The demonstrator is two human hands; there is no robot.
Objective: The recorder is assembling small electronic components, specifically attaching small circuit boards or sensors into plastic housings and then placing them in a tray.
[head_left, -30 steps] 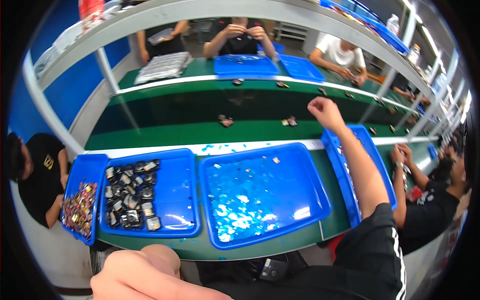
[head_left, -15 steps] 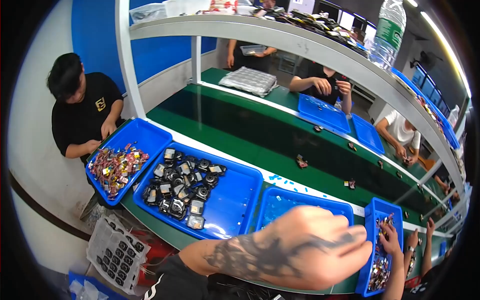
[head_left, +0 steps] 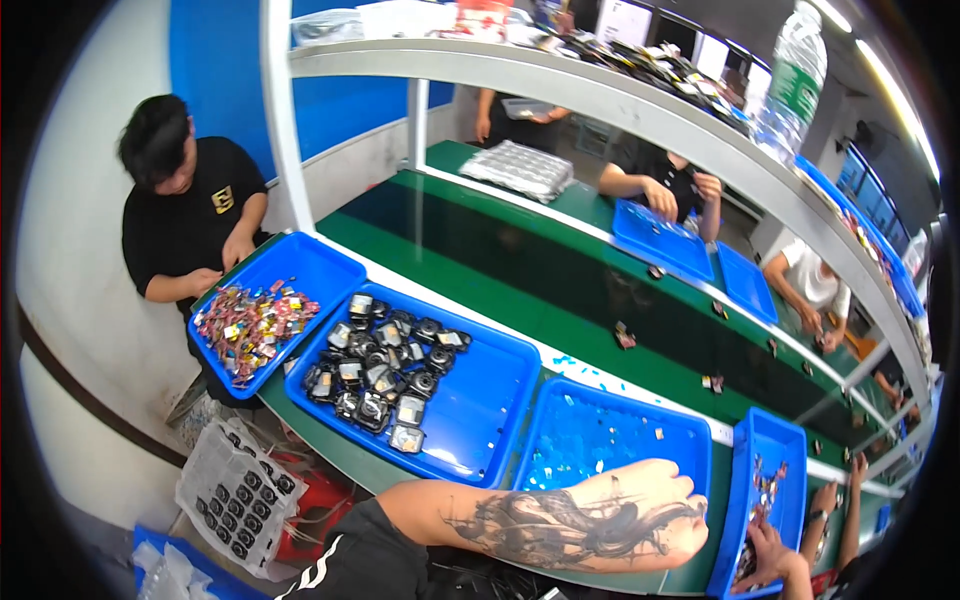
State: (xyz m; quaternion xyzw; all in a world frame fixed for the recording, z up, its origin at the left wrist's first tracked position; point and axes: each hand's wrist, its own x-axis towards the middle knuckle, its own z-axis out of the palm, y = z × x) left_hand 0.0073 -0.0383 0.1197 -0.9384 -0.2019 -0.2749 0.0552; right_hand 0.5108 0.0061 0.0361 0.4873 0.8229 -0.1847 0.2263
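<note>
In front of you four blue trays sit in a row along the near edge of the green bench [head_left: 560,330]. The far-left tray [head_left: 320,268] holds a heap of small, colourful parts, red, yellow and silver mixed, piled toward its left end; a person in a black shirt [head_left: 190,225] bends over that end with both hands at its rim. The next blue tray [head_left: 480,400] holds a cluster of small dark, boxy components with silvery faces, gathered in its left half, with its right half bare. The third tray [head_left: 610,435] carries only a scatter of tiny pale flecks across its floor. The narrow tray on the right [head_left: 765,460] has a few small dark and coloured pieces lying along it, and another person's hand [head_left: 775,560] reaches in at its near end. Your tattooed forearm crosses low over the front edge of the third tray, and your hand [head_left: 650,515] hangs just above that tray's near rim, back of the hand up, fingers curled under toward the palm. The back of the hand hides whatever might be inside the curl, so you cannot tell whether it grips anything. Which of your two hands it is cannot be told from this view.
</note>
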